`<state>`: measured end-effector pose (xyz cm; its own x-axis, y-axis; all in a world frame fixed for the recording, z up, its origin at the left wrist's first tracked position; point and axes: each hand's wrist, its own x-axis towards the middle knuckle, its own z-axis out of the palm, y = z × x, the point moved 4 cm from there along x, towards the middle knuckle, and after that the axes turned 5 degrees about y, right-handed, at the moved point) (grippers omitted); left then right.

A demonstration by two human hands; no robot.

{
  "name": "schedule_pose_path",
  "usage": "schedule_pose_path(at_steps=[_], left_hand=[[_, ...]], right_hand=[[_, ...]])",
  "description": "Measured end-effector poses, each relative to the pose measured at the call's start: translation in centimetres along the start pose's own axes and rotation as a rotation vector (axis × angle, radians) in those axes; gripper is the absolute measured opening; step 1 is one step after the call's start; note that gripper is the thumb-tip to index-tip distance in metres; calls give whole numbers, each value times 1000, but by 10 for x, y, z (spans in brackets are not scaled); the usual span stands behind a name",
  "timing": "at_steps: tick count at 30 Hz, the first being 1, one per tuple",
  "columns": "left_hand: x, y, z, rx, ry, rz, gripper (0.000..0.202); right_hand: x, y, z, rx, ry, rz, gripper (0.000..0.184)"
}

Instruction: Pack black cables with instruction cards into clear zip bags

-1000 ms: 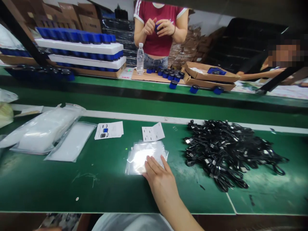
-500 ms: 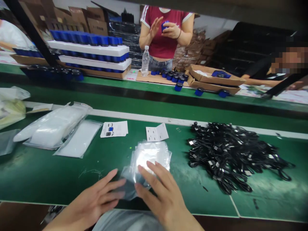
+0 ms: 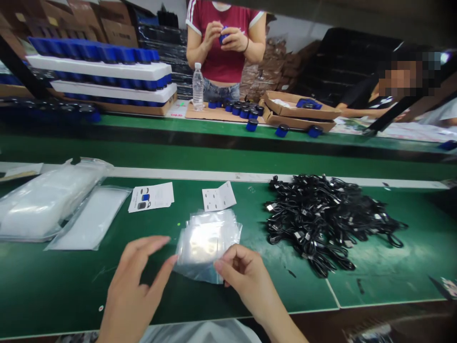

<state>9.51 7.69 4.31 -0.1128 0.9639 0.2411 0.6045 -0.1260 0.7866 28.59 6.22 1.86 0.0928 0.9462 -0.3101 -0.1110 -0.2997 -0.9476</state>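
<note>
A person's right hand (image 3: 246, 281) pinches the lower right corner of a stack of clear plastic bags (image 3: 205, 247) between thumb and fingers, at a green workbench (image 3: 71, 290). The left hand (image 3: 137, 281) stands open, its fingers spread, with the tip of the index finger (image 3: 173, 259) at or just beside the stack's left edge. The stack lies near the middle of the bench, raised slightly at its near corner and close to the bench's front edge.

Bare green bench lies on both sides of the hands. A pile of black cables (image 3: 314, 224) sits to the right, just beyond the right hand, and two packs of white bags (image 3: 53, 205) lie to the left. Two printed cards (image 3: 151, 197) sit just beyond the stack, below a white strip (image 3: 232, 175) along the far edge.

Across a second green bench (image 3: 214, 128), a co-worker in a red T-shirt (image 3: 217, 28) holds a small blue object (image 3: 223, 36) in both hands, behind a water bottle (image 3: 197, 88) and rows of blue-and-black containers (image 3: 244, 113). Another co-worker (image 3: 360, 97) sits at far right.
</note>
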Motion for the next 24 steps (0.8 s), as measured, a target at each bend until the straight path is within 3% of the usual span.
schedule_pose_path(at_steps=[2, 5, 10, 18, 24], left_hand=[[-3, 9, 5, 48, -71, 166, 20], [-8, 18, 15, -39, -202, 235, 15], [-4, 21, 19, -91, -279, 159, 15], [0, 15, 23, -75, -384, 27, 19], [2, 17, 25, 4, -382, 45, 22]], right_hand=[[4, 2, 8, -9, -10, 19, 33], [8, 3, 20, 20, -77, 47, 31], [9, 2, 29, 100, -207, 68, 33], [11, -3, 26, 77, -238, 59, 20], [12, -5, 23, -170, -197, -69, 10]])
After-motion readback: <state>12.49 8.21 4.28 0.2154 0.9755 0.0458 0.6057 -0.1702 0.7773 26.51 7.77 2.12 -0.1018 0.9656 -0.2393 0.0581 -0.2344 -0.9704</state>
